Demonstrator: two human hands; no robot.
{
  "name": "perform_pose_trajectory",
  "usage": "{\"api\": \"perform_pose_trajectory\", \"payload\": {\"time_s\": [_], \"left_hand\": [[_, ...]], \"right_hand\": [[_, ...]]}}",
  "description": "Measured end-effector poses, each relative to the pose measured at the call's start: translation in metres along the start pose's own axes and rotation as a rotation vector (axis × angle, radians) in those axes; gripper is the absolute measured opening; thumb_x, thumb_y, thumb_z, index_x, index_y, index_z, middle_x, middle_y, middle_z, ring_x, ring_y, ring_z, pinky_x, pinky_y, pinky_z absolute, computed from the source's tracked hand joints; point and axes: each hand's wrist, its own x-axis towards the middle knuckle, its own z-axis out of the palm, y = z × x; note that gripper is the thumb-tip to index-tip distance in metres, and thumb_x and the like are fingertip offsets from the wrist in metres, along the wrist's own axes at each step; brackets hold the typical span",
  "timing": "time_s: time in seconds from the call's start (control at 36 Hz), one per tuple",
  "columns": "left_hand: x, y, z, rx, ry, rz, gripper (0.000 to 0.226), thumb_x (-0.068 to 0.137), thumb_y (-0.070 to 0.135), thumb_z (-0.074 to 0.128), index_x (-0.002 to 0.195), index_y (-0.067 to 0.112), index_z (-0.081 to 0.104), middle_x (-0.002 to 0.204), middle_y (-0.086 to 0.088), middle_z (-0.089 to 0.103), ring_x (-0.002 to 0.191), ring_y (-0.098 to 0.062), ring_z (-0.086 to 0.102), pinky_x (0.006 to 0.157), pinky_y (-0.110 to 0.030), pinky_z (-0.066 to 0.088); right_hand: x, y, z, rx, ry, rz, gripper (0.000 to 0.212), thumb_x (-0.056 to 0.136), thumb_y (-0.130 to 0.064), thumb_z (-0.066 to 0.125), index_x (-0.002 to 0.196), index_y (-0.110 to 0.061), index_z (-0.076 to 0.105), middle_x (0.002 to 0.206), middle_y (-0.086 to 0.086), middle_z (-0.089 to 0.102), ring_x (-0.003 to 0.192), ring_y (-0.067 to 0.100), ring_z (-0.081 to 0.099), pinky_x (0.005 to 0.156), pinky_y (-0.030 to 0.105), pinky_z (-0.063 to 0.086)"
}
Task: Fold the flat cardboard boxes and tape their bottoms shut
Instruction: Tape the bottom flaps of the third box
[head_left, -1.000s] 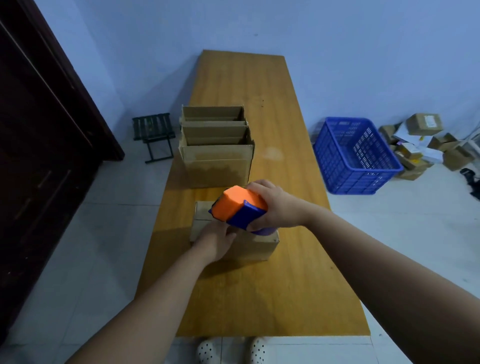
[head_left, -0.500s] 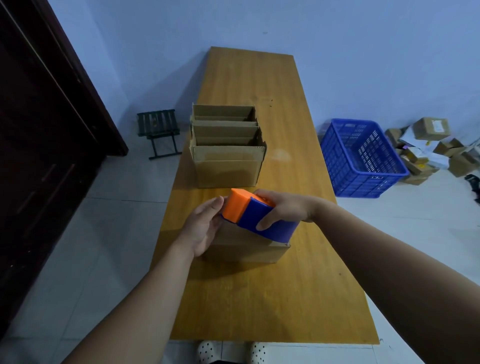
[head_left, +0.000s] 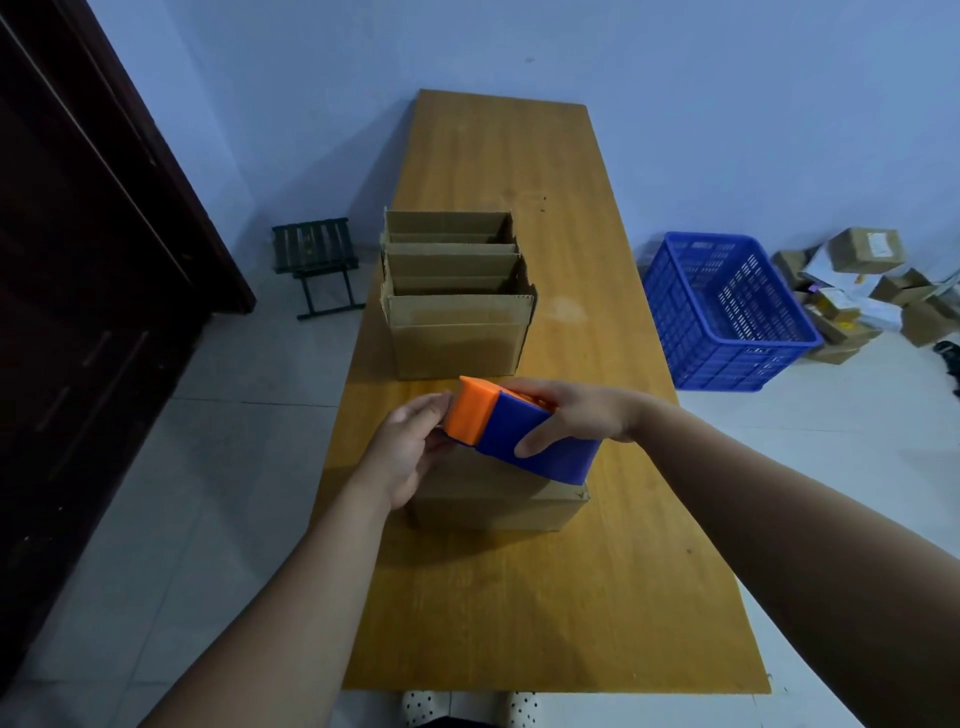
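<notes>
Now we grip the tape dispenser (head_left: 524, 436) in the right hand (head_left: 576, 415), fingers wrapped over its blue body, just above the box (head_left: 493, 512) lying long side across the table (head_left: 519, 597). Its orange nose points left at the left hand (head_left: 410, 447), whose fingers touch it; whether they pinch tape we cannot tell. Beyond stand open boxes (head_left: 457, 338), their floors hidden from us

Left grip (head_left: 410, 448) loose, right grip (head_left: 572, 422) curled
</notes>
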Motion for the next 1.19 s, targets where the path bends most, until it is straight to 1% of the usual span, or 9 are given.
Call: {"api": "perform_pose_trajectory", "payload": {"time_s": [0.19, 0.39, 0.58, 0.81, 0.89, 0.97, 1.03, 1.11, 1.19], "left_hand": [[0.002, -0.005, -0.007, -0.136, -0.051, -0.08, 0.059, 0.075, 0.042, 0.063, 0.123, 0.008, 0.056, 0.104, -0.012, 0.066, 0.104, -0.026, 0.062, 0.091, -0.039, 0.047], [0.002, -0.003, -0.005, -0.104, -0.096, -0.126, 0.037, 0.078, 0.039, 0.058, 0.108, 0.017, 0.064, 0.089, -0.004, 0.069, 0.092, -0.02, 0.063, 0.08, -0.034, 0.047], [0.001, 0.002, 0.001, 0.008, 0.017, -0.07, 0.021, 0.093, 0.036, 0.052, 0.1, 0.02, 0.063, 0.087, -0.005, 0.064, 0.088, -0.021, 0.057, 0.078, -0.032, 0.046], [-0.004, -0.003, 0.011, 0.014, 0.192, -0.067, 0.015, 0.095, 0.042, 0.048, 0.094, 0.029, 0.056, 0.099, -0.008, 0.063, 0.099, -0.027, 0.058, 0.096, -0.043, 0.046], [-0.006, -0.004, 0.012, 0.018, 0.229, -0.056, 0.031, 0.097, 0.049, 0.04, 0.095, 0.025, 0.06, 0.103, -0.007, 0.066, 0.102, -0.026, 0.061, 0.096, -0.043, 0.046], [-0.008, -0.003, 0.011, 0.007, 0.204, -0.064, 0.047, 0.087, 0.061, 0.04, 0.1, 0.021, 0.063, 0.107, -0.008, 0.068, 0.101, -0.024, 0.062, 0.094, -0.04, 0.047], [-0.01, -0.002, 0.01, 0.059, 0.167, -0.062, 0.049, 0.079, 0.061, 0.051, 0.104, 0.021, 0.063, 0.107, -0.01, 0.066, 0.102, -0.025, 0.061, 0.094, -0.04, 0.047], [-0.011, -0.002, 0.01, 0.088, 0.152, -0.073, 0.023, 0.092, 0.038, 0.054, 0.104, 0.02, 0.063, 0.107, -0.013, 0.066, 0.103, -0.026, 0.062, 0.093, -0.04, 0.048], [-0.01, -0.004, 0.01, 0.07, 0.172, -0.084, 0.016, 0.095, 0.028, 0.053, 0.103, 0.02, 0.063, 0.104, -0.01, 0.067, 0.099, -0.024, 0.062, 0.09, -0.038, 0.049]], "right_hand": [[0.002, -0.002, -0.002, 0.0, -0.021, 0.003, 0.074, 0.073, -0.035, 0.07, 0.14, -0.034, 0.038, 0.124, -0.004, 0.059, 0.111, 0.021, 0.06, 0.091, 0.043, 0.055], [0.004, -0.001, -0.006, 0.011, -0.048, 0.014, 0.07, 0.081, -0.027, 0.072, 0.141, -0.035, 0.037, 0.127, -0.003, 0.057, 0.113, 0.021, 0.058, 0.093, 0.041, 0.054], [0.004, 0.0, -0.004, 0.01, -0.035, 0.009, 0.074, 0.073, -0.036, 0.072, 0.14, -0.04, 0.04, 0.127, -0.005, 0.059, 0.112, 0.02, 0.059, 0.093, 0.042, 0.053], [0.003, -0.005, -0.001, -0.029, 0.007, 0.015, 0.072, 0.072, -0.042, 0.075, 0.136, -0.045, 0.043, 0.133, -0.006, 0.052, 0.115, 0.021, 0.056, 0.093, 0.042, 0.053], [0.0, -0.004, -0.001, -0.098, 0.079, 0.07, 0.069, 0.078, -0.04, 0.076, 0.136, -0.049, 0.039, 0.141, -0.003, 0.029, 0.125, 0.024, 0.039, 0.099, 0.042, 0.046], [-0.007, -0.007, 0.001, -0.137, 0.118, 0.078, 0.067, 0.084, -0.034, 0.071, 0.139, -0.047, 0.035, 0.133, -0.002, 0.025, 0.121, 0.02, 0.031, 0.095, 0.036, 0.041], [-0.007, -0.009, 0.001, -0.155, 0.13, 0.085, 0.067, 0.085, -0.037, 0.07, 0.14, -0.047, 0.034, 0.129, -0.003, 0.027, 0.12, 0.019, 0.032, 0.094, 0.035, 0.041], [-0.008, -0.012, 0.002, -0.143, 0.044, 0.056, 0.064, 0.082, -0.043, 0.07, 0.138, -0.042, 0.04, 0.126, -0.006, 0.048, 0.113, 0.018, 0.051, 0.094, 0.039, 0.049], [-0.012, -0.016, 0.004, -0.102, 0.029, 0.025, 0.058, 0.088, -0.03, 0.068, 0.139, -0.032, 0.041, 0.123, -0.001, 0.059, 0.11, 0.021, 0.059, 0.093, 0.043, 0.052]]}}
